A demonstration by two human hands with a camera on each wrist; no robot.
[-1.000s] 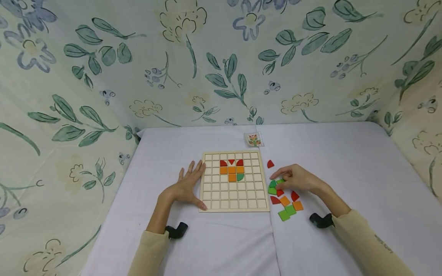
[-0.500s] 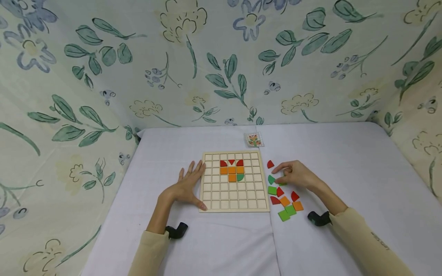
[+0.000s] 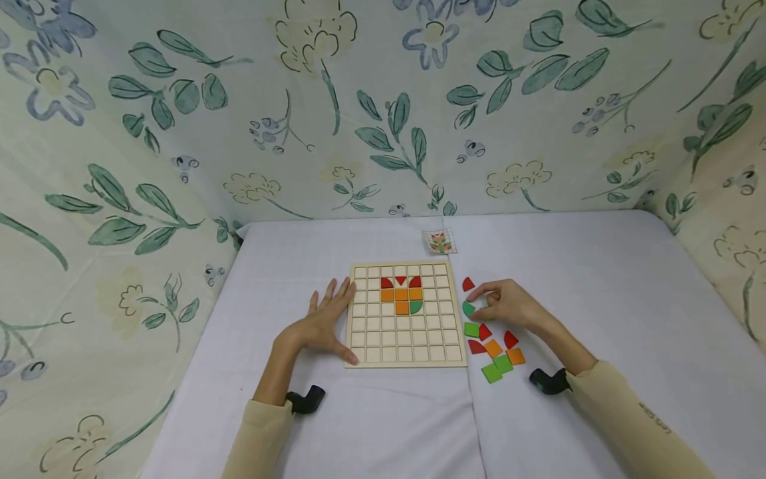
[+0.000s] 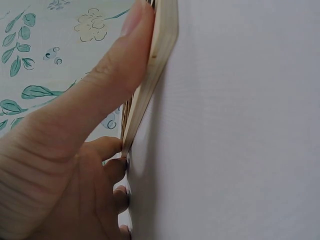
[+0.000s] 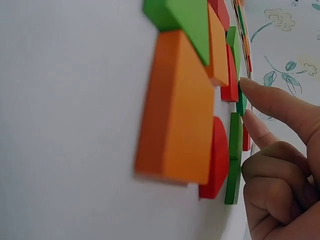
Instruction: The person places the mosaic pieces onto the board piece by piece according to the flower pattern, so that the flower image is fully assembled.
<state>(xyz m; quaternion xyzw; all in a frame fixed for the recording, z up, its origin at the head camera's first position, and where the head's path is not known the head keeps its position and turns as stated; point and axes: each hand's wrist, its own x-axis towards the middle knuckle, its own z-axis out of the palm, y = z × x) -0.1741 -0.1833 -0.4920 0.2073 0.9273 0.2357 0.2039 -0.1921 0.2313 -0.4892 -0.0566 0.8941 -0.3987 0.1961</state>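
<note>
A square wooden grid board lies on the white cloth, with red, orange and green tiles set in its upper middle. My left hand rests along the board's left edge with fingers spread, the thumb at the lower corner. The left wrist view shows its thumb against the wooden rim. Right of the board, my right hand pinches a dark green quarter-circle tile between thumb and index finger, low at the cloth. Its other fingers are curled in the right wrist view, where part of the tile shows between the fingertips.
A red quarter-circle tile lies above the right hand. Below it are several loose tiles, including a light green square, an orange square and a red piece. A small pattern card lies behind the board.
My right hand has shifted slightly up and left among the loose tiles, and the dark green tile has moved off the pile toward the board. The left hand has stayed put.
</note>
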